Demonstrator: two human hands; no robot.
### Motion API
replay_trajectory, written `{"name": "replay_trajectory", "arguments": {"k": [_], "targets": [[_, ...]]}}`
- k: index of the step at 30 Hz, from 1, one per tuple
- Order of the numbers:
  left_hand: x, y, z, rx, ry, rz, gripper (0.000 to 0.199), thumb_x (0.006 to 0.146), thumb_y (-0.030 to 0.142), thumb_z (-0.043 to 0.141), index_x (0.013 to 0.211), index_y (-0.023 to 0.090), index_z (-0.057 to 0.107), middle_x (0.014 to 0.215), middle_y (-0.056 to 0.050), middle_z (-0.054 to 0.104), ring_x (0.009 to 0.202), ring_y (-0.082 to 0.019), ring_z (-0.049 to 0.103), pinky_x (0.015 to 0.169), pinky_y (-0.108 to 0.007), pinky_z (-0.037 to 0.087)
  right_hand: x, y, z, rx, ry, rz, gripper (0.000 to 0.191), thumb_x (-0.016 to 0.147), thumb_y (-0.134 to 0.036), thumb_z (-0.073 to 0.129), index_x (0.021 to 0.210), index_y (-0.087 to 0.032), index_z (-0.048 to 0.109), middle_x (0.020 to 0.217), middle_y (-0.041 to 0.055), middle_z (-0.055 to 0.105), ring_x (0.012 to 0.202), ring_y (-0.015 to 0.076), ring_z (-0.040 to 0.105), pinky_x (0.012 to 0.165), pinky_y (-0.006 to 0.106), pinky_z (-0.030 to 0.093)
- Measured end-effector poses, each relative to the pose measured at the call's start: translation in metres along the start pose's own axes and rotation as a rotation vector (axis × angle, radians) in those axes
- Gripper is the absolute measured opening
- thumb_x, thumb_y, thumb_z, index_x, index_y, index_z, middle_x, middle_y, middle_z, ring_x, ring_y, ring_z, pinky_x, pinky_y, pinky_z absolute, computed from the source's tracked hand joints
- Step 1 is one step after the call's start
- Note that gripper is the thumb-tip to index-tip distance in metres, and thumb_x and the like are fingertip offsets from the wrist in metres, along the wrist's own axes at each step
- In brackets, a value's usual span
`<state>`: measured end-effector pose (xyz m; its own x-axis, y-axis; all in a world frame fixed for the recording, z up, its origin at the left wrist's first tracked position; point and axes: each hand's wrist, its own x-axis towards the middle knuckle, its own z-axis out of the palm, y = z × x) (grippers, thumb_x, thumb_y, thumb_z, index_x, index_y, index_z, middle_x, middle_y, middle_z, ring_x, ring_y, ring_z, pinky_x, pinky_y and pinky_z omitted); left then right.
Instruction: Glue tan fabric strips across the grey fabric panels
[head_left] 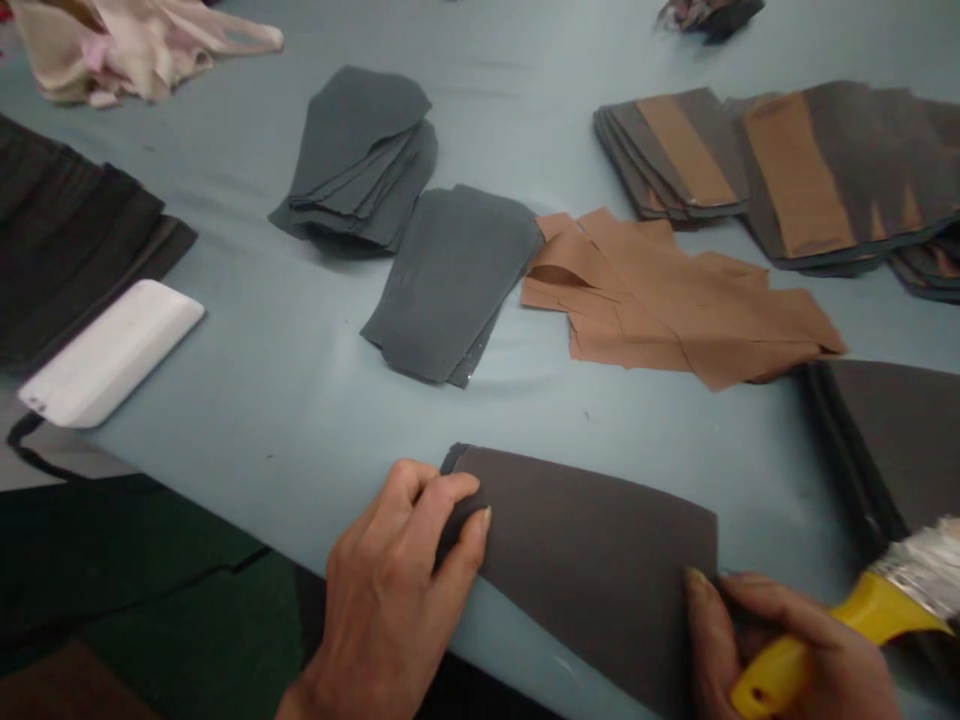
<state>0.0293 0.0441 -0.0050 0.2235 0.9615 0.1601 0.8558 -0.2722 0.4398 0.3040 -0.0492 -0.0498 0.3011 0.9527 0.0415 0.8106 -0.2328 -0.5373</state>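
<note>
A dark brown-grey sheet piece [592, 560], fabric or leather-like, lies at the table's front edge. My left hand [405, 570] grips its left end, thumb and fingers closed on an edge that curls up dark beneath them. At the opposite end, my right hand [795, 640] pinches the right edge between thumb and forefinger. That same hand also holds a paintbrush with a yellow handle [776, 680], its pale, caked bristles [926, 565] pointing right. Beside the brush stands a thick stack of similar dark pieces [900, 430].
Tan strips [667, 300] lie mid-table, with tan-banded grey stacks [690, 150] behind them. Grey pieces [454, 280] and a fanned grey pile [360, 150] sit farther left. A white device [112, 350] with a black cable rests near the left edge, by dark pieces [60, 230].
</note>
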Motion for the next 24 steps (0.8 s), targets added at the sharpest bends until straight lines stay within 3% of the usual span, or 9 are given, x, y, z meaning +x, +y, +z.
{"name": "replay_trajectory", "arguments": {"k": [2,4,8,12,17,24], "targets": [[0.0,0.0,0.0,-0.006,0.007,-0.003,0.01,0.105,0.027,0.055,0.11,0.029,0.063,0.096,0.002,0.063,0.076,-0.017,0.071,0.065,-0.03,0.051,0.001,-0.018,0.002,-0.07,0.07,0.015,0.04,0.101,-0.053,0.061,0.075,-0.024,0.063,0.063,0.002,0.063,0.051,0.0181,0.056,0.047,0.031,0.041],[-0.001,0.0,0.001,-0.004,0.014,-0.002,0.009,0.104,0.026,0.057,0.11,0.029,0.063,0.096,0.002,0.063,0.075,-0.017,0.07,0.065,-0.03,0.05,-0.001,-0.036,0.005,-0.188,0.218,0.031,0.031,0.104,-0.045,0.059,0.084,-0.023,0.067,0.072,0.004,0.07,0.056,0.0189,0.059,0.049,0.031,0.039],[-0.001,-0.002,0.003,0.001,0.031,0.002,0.01,0.102,0.026,0.06,0.11,0.028,0.065,0.098,0.002,0.064,0.076,-0.017,0.07,0.065,-0.03,0.049,0.001,-0.053,0.008,-0.388,0.431,-0.195,0.012,0.105,-0.029,0.062,0.1,-0.02,0.067,0.096,0.0079,0.079,0.069,0.0203,0.065,0.059,0.031,0.042],[-0.002,-0.005,0.005,-0.019,0.053,0.024,0.012,0.1,0.025,0.063,0.111,0.027,0.067,0.1,0.0,0.065,0.081,-0.018,0.071,0.069,-0.03,0.051,0.007,-0.051,0.003,-0.417,0.413,-0.352,0.016,0.109,-0.027,0.055,0.1,-0.019,0.065,0.105,0.0086,0.081,0.078,0.0222,0.065,0.07,0.031,0.047],[-0.005,-0.011,0.006,-0.047,0.052,0.056,0.013,0.1,0.025,0.064,0.112,0.026,0.068,0.1,0.0,0.065,0.081,-0.018,0.071,0.07,-0.03,0.052,0.008,-0.05,0.002,-0.4,0.412,-0.356,0.024,0.112,-0.029,0.05,0.098,-0.019,0.066,0.103,0.0078,0.08,0.078,0.0218,0.064,0.069,0.031,0.044],[-0.003,-0.018,0.007,-0.012,0.083,0.091,0.018,0.099,0.027,0.066,0.117,0.024,0.066,0.106,-0.002,0.067,0.089,-0.021,0.073,0.075,-0.032,0.055,0.009,-0.047,0.002,-0.461,0.423,-0.403,0.022,0.111,-0.026,0.051,0.098,-0.019,0.067,0.092,0.0081,0.077,0.073,0.0235,0.06,0.069,0.034,0.041]]}}
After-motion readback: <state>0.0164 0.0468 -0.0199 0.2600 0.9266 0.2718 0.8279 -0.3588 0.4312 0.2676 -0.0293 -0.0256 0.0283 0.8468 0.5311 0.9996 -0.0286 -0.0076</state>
